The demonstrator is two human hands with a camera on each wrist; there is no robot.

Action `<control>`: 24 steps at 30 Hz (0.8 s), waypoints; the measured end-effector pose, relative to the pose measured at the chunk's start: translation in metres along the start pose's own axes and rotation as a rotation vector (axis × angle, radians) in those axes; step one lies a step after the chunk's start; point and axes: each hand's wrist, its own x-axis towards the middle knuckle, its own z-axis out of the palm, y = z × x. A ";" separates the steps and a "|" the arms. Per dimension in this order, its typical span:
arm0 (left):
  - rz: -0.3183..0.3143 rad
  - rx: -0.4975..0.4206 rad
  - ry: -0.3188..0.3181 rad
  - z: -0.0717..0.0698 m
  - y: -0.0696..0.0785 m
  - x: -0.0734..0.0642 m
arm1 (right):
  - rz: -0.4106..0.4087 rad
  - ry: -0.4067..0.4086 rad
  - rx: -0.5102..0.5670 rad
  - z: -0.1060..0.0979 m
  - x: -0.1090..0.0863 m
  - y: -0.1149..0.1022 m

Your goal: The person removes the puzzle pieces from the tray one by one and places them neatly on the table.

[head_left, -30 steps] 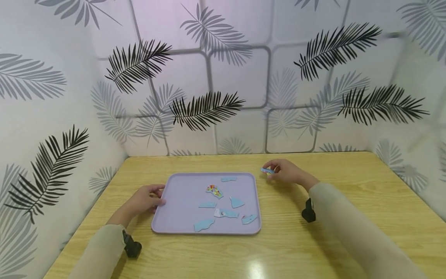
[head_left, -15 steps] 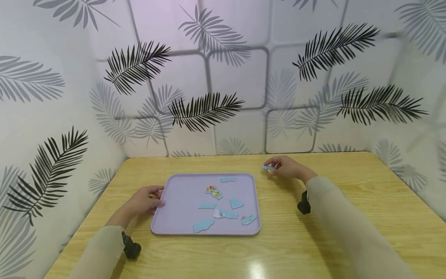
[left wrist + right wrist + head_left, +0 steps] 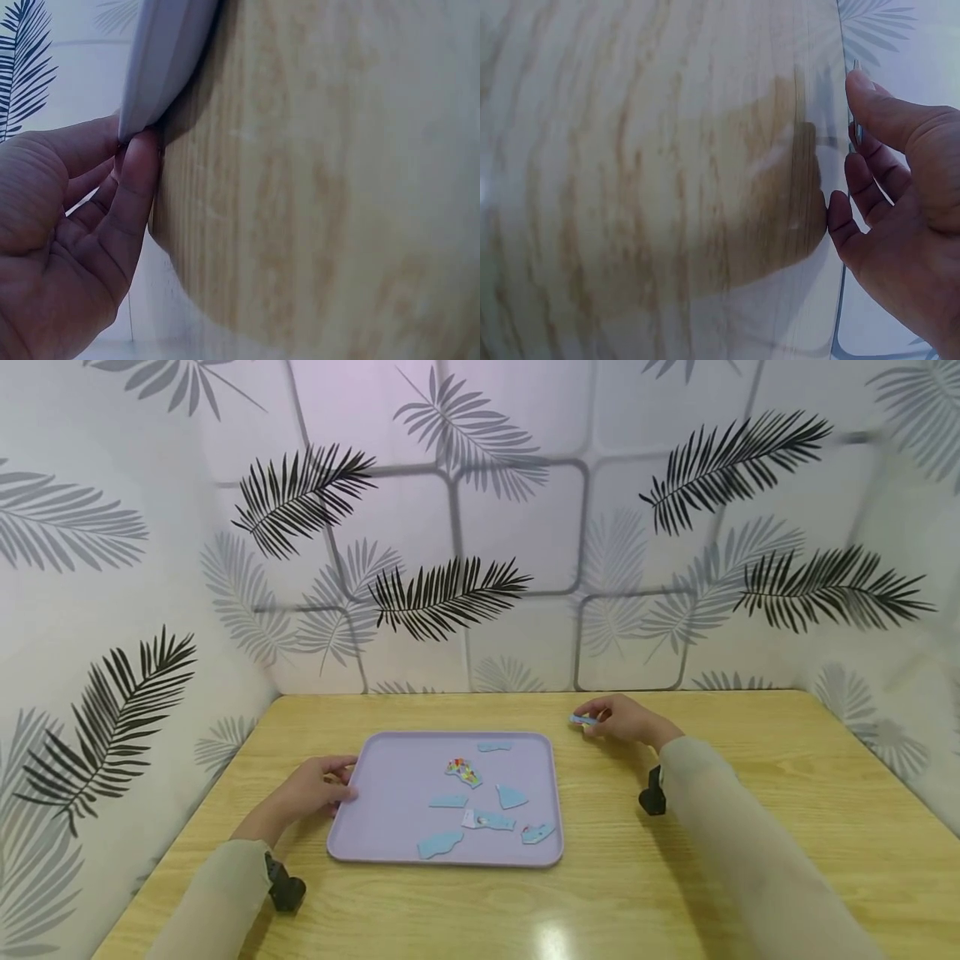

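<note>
My left hand (image 3: 309,789) pinches the left rim of a lilac tray (image 3: 390,777); the left wrist view shows thumb and fingertips on the tray's edge (image 3: 161,67). To the right of the tray's far corner, my right hand (image 3: 624,722) pinches a small light-blue puzzle piece (image 3: 582,720) between thumb and fingers. In the right wrist view that piece (image 3: 856,133) is seen edge-on and mostly hidden by the thumb. Several flat, irregular light-blue puzzle pieces lie apart in the tray, among them one with a multicoloured pattern (image 3: 464,772) and a long one (image 3: 491,820).
The tray lies on a wooden table (image 3: 450,910). Behind and to the left stand pale walls with a leaf pattern (image 3: 517,643). Black cameras are strapped to the left wrist (image 3: 285,889) and right wrist (image 3: 652,793).
My right hand has shifted slightly away and to the right, with the puzzle piece still pinched. The left hand, the tray and the pieces in it keep their places.
</note>
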 end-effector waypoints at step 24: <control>-0.004 -0.003 0.002 0.000 0.001 0.000 | -0.028 0.008 -0.008 0.004 0.004 0.007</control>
